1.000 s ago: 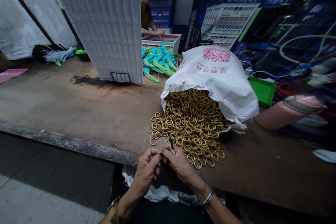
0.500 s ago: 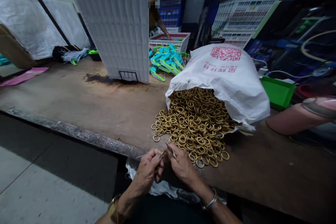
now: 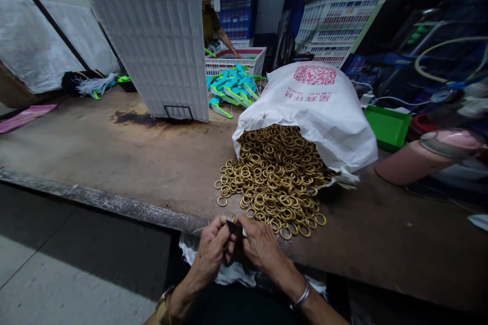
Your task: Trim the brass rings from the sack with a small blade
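Observation:
My left hand [image 3: 211, 246] is closed in front of the table edge, fingers pinched on a gold-coloured ring [image 3: 233, 218], of which only a bit shows. My right hand [image 3: 263, 245] is closed beside it, gripping a small dark flat piece [image 3: 235, 229] that spans the gap between both hands; its exact kind is unclear. Just beyond my fingers lies a heap of gold-coloured rings [image 3: 272, 177], spilling from the mouth of a white woven sack [image 3: 308, 104] with red print. White crumpled plastic [image 3: 232, 274] hangs below my hands.
A tall pale ribbed panel [image 3: 152, 40] stands on the table [image 3: 114, 162]. Behind it are turquoise-and-green plastic parts [image 3: 232, 86] and a person [image 3: 213, 23] reaching into a white crate [image 3: 255, 62]. To the right are a green tray [image 3: 389, 127] and a pink bottle [image 3: 415, 160].
The right hand has come closer to the left, and the dark piece now shows broad and flat between them. The whole view has shifted slightly; the person behind still reaches into the crate.

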Demonstrator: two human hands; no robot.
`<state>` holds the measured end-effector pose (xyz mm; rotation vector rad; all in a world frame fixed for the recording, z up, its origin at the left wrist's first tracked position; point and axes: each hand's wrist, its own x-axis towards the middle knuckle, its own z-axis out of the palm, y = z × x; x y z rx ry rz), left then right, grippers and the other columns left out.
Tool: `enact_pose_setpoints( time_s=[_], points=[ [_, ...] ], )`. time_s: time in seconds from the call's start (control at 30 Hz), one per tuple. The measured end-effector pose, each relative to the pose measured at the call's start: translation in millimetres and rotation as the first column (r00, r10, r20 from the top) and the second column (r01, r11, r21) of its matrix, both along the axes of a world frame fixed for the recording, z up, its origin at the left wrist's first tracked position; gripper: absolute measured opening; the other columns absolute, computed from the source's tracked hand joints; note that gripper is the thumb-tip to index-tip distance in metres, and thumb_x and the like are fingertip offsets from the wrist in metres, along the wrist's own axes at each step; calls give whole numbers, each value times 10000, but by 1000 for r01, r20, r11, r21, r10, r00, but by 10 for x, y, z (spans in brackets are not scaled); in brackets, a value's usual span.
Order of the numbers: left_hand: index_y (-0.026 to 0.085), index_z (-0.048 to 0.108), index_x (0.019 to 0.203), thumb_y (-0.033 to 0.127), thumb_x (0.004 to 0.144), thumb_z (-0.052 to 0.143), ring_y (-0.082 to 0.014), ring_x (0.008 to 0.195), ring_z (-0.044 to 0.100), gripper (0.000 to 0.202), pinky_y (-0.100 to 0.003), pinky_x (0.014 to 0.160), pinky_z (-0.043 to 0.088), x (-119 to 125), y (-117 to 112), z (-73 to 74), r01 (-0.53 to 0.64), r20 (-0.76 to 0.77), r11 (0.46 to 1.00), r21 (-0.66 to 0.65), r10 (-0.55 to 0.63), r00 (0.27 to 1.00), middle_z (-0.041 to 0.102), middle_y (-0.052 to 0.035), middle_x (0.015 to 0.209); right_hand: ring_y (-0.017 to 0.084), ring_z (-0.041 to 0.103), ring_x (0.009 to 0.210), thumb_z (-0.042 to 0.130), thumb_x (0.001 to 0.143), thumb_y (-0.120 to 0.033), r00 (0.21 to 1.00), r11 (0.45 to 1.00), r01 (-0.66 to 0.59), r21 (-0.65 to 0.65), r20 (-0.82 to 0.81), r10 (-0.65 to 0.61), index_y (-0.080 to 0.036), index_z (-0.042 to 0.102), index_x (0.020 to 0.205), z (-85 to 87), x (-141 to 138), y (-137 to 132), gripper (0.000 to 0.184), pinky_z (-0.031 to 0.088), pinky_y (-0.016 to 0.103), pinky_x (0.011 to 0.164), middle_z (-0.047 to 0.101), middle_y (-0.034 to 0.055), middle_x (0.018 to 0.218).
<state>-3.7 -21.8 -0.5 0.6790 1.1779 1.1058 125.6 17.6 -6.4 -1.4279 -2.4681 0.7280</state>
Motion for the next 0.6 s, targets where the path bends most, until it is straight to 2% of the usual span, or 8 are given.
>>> enact_pose_setpoints(
  time_s=[0.13,0.2,0.3,0.47,0.6],
  points=[
    [172,448,689,456,766,497,-33,354,343,298,-151,369,296,0,-4,32,7,-57,1000,16,-6,998,440,70,483,152,572,680,381,707,-65,996,999,42,6,78,-42,-193,517,892,28,-42,-24,263,262,235,558,645,36,787],
    [173,434,651,462,764,494,-34,342,333,317,-152,366,287,-15,-16,57,11,-39,1000,7,-11,999,417,76,438,159,581,687,383,716,-66,989,998,65,15,134,-66,-192,516,894,40,-81,-36,255,252,241,552,648,42,785],
    [172,432,638,459,749,520,-31,334,318,320,-148,345,261,-74,-84,105,5,49,1000,-20,-4,999,408,78,432,167,587,703,386,719,-60,981,997,72,31,178,-77,-181,512,912,49,-143,-29,261,254,245,557,648,53,783],
    [168,489,738,392,754,556,-25,340,322,235,-145,311,247,-228,-303,154,47,272,998,-46,-33,962,454,62,536,177,585,691,355,716,-19,973,993,102,58,203,-112,-160,518,915,89,-235,74,293,279,257,574,641,71,775],
    [147,500,694,398,731,584,-33,412,403,267,-144,338,272,-322,-354,119,-29,372,989,-145,81,925,549,0,664,175,577,802,412,678,-22,988,992,75,99,126,-87,-170,479,1020,92,-391,166,378,318,241,623,622,62,905]
  ],
)
